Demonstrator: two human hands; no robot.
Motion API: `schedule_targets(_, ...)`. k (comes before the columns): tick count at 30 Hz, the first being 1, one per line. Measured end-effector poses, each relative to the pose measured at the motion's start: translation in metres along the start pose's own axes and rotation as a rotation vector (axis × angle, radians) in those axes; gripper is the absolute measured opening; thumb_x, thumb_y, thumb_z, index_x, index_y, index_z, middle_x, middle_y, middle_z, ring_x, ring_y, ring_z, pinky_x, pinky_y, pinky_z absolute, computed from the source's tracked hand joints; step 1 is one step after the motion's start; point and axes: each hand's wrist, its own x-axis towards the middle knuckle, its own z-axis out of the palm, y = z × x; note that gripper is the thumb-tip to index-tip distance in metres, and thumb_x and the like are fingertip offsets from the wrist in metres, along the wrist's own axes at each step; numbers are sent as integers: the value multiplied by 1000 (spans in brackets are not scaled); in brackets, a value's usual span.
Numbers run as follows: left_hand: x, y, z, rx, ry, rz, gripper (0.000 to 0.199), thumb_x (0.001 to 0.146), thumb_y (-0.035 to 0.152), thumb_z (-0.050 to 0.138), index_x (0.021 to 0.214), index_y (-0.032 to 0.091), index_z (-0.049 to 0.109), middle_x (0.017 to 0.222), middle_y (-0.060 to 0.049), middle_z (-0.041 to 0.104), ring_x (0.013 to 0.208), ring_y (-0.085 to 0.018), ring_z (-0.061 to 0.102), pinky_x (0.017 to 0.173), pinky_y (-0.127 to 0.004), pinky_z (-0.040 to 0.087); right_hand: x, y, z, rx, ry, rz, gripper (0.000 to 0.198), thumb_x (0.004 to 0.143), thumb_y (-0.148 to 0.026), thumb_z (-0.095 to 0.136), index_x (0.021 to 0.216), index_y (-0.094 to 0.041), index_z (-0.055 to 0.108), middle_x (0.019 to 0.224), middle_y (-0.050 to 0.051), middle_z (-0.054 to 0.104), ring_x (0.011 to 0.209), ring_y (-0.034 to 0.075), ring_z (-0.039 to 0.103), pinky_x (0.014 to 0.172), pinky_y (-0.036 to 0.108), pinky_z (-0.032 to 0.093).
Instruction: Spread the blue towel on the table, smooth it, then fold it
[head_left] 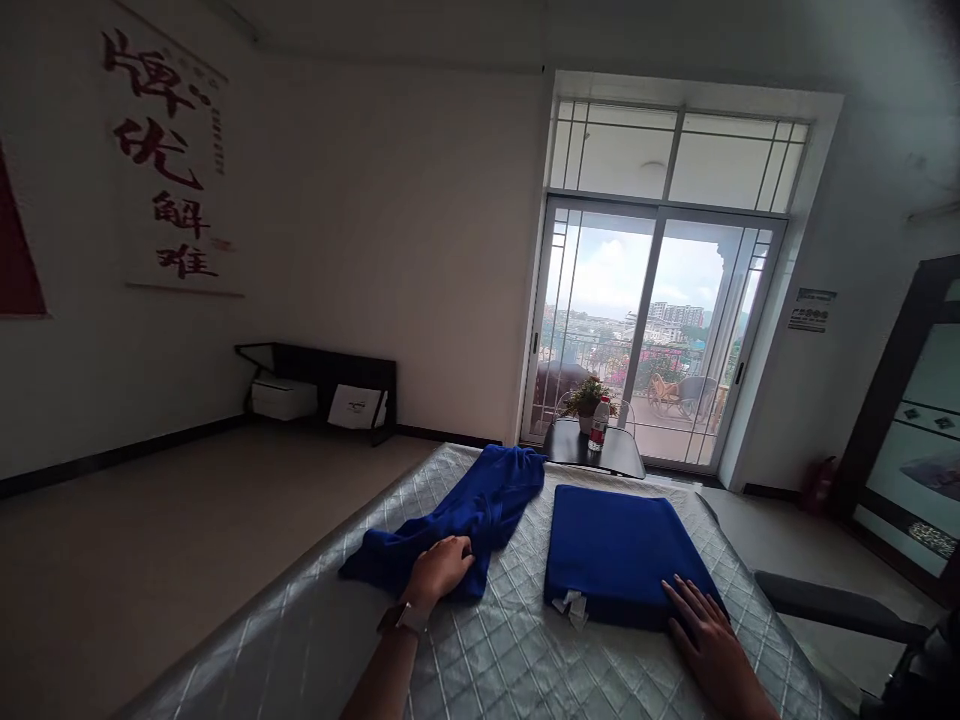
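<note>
My left hand (442,568), with a watch at the wrist, has its fingers curled into a rumpled blue garment (480,500). That garment lies loosely spread on the left part of the quilted silver table cover (510,660). To its right sits a neat, flat block of folded blue fabric (615,550), with white labels (574,606) sticking out at the near edge. My right hand (699,620) rests open on the near right corner of this folded block, fingers stretched out. The fingertips of my left hand are partly hidden in the cloth.
Beyond the far table edge stands a small black table (615,465) with a water bottle (599,425) and a potted plant (589,398). A dark bench (832,605) is at the right. Against the back wall, a low black shelf (322,370) holds white boxes (283,398).
</note>
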Motion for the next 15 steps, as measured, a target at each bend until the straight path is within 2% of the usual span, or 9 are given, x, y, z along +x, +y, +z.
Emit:
schedule_targets(5, 2, -4, 2, -110, 47, -83, 12, 84, 31, 56, 81, 26, 67, 96, -5, 78, 94, -25, 71, 76, -32, 48, 0, -1, -1, 6, -2, -3, 54, 95, -55, 43, 147, -39, 43, 156, -4, 40, 146, 23, 31, 121, 49, 25)
schedule_targets(8, 3, -1, 1, -237, 154, -152, 11, 79, 32, 61, 70, 25, 64, 77, -4, 76, 80, -26, 72, 69, -32, 48, 0, -1, -1, 1, -11, -3, 55, 95, -54, 42, 147, -38, 42, 157, -4, 38, 146, 23, 29, 121, 49, 24)
schedule_targets(9, 3, 0, -2, -296, 225, -179, 13, 79, 32, 61, 69, 25, 62, 72, -3, 74, 75, -26, 71, 67, -31, 48, 0, 0, -1, 1, -14, -2, 55, 95, -54, 42, 147, -38, 42, 157, -4, 38, 147, 23, 29, 121, 49, 24)
schedule_targets(11, 3, -1, -13, -434, 445, -245, 16, 85, 34, 53, 75, 24, 61, 71, -4, 70, 74, -25, 68, 66, -32, 47, 0, -1, -1, 3, -16, 4, 55, 95, -55, 41, 147, -38, 42, 157, -4, 38, 147, 23, 29, 121, 50, 24)
schedule_targets(13, 2, -7, -33, -587, 742, -313, 27, 94, 31, 34, 91, 21, 59, 82, -6, 68, 81, -26, 65, 70, -35, 47, 0, -1, -1, 8, -9, 8, 55, 95, -55, 42, 147, -39, 42, 156, -4, 38, 146, 23, 30, 121, 50, 25)
schedule_targets(15, -4, -17, -59, -738, 1053, -324, 33, 97, 26, 21, 107, 18, 51, 93, -7, 63, 91, -25, 60, 76, -38, 46, -1, -1, -1, 12, 1, 6, 55, 95, -55, 42, 147, -39, 42, 156, -5, 39, 146, 23, 31, 121, 50, 26)
